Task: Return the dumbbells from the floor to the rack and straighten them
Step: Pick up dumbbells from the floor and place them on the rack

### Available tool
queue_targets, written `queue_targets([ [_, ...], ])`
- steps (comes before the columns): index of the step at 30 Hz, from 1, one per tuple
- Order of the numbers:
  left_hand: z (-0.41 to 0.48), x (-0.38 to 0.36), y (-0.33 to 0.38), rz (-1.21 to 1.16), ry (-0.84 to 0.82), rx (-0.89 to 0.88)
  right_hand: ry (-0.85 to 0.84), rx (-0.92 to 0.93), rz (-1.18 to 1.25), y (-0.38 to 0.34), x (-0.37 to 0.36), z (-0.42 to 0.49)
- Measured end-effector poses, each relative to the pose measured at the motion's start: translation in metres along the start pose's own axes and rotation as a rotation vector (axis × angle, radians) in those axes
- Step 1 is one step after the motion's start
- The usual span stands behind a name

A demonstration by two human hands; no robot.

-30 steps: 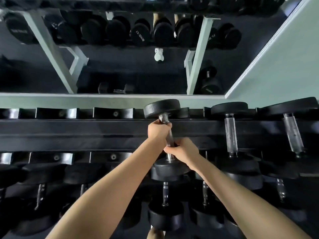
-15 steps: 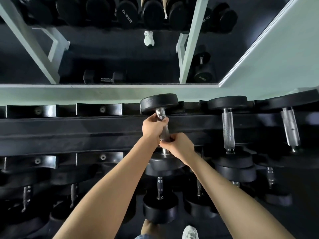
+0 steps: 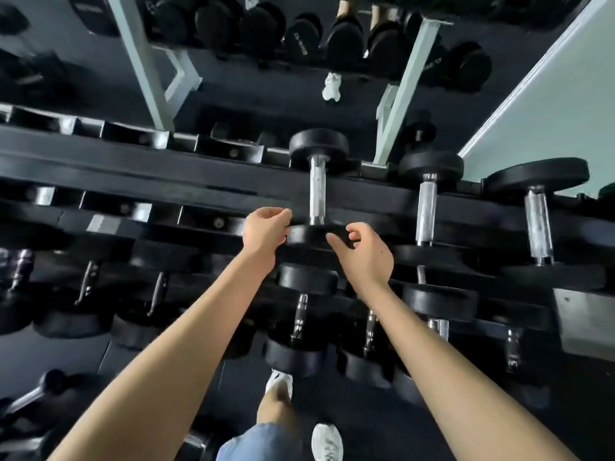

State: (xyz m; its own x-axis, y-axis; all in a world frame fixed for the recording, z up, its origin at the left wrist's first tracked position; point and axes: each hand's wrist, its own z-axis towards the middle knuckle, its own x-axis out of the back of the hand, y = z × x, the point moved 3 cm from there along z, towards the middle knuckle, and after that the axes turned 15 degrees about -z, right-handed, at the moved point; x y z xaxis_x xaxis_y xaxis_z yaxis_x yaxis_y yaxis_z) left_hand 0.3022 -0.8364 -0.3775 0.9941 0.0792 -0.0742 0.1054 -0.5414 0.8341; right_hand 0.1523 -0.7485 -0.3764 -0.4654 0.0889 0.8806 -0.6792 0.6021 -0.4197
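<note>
The dumbbell (image 3: 316,191) lies across the top tier of the rack (image 3: 199,181), its chrome handle running from near to far, far head up by the back rail and near head (image 3: 309,235) between the person's hands. The left hand (image 3: 264,232) sits at the left edge of that near head with its fingers (image 3: 276,212) curled in; from here I cannot tell whether they grip the rim or only rest beside it. The right hand (image 3: 366,257) holds nothing. Its fingers (image 3: 357,232) hang loosely curled and the thumb is just in front of the head.

What worries me is the seating. If the near head is not fully down in its cradle, a nudge to straighten it could roll it off the front rail. It would then drop onto the dumbbells on the lower tier (image 3: 301,314), or on toward the white shoe (image 3: 279,384) below. Fingers caught between head and rail as it settles would be pinched.

As for what the rack holds, two bigger dumbbells (image 3: 426,211) (image 3: 537,224) lie to the right on the same tier. The lower tier carries a row of them from left to right. At near left a blurred floor dumbbell (image 3: 50,387) lies off the rack, so I judge the job unfinished.
</note>
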Motion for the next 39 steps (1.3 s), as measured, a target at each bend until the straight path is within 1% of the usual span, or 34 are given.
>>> queue_targets([
  [3, -0.050, 0.042, -0.027, -0.115, 0.034, 0.043, -0.095, 0.066, -0.022, 0.015, -0.002, -0.048],
  [8, -0.128, 0.123, -0.086, -0.163, 0.180, 0.116, -0.335, 0.158, -0.068, 0.037, -0.029, -0.135],
  [12, -0.180, 0.195, -0.140, -0.211, 0.313, 0.171, -0.533, 0.246, -0.143, 0.046, -0.074, -0.200],
  [15, -0.213, 0.246, -0.182, -0.247, 0.422, 0.227, -0.651, 0.298, -0.204, 0.048, -0.109, -0.243],
  [21, -0.263, 0.342, -0.268, -0.323, 0.641, 0.357, -0.807, 0.367, -0.340, 0.042, -0.186, -0.318],
  [24, -0.281, 0.384, -0.318, -0.358, 0.715, 0.435, -0.877, 0.389, -0.428, 0.038, -0.231, -0.355],
  [26, -0.285, 0.410, -0.349, -0.392, 0.734, 0.492, -0.912, 0.379, -0.472, 0.038, -0.264, -0.378],
  [32, -0.273, 0.476, -0.428, -0.478, 0.659, 0.669, -0.935, 0.326, -0.593, 0.039, -0.363, -0.439],
  [36, -0.247, 0.516, -0.482, -0.540, 0.640, 0.711, -0.936, 0.306, -0.663, 0.048, -0.437, -0.462],
  [39, -0.220, 0.538, -0.533, -0.561, 0.663, 0.753, -0.904, 0.304, -0.687, 0.065, -0.495, -0.465],
])
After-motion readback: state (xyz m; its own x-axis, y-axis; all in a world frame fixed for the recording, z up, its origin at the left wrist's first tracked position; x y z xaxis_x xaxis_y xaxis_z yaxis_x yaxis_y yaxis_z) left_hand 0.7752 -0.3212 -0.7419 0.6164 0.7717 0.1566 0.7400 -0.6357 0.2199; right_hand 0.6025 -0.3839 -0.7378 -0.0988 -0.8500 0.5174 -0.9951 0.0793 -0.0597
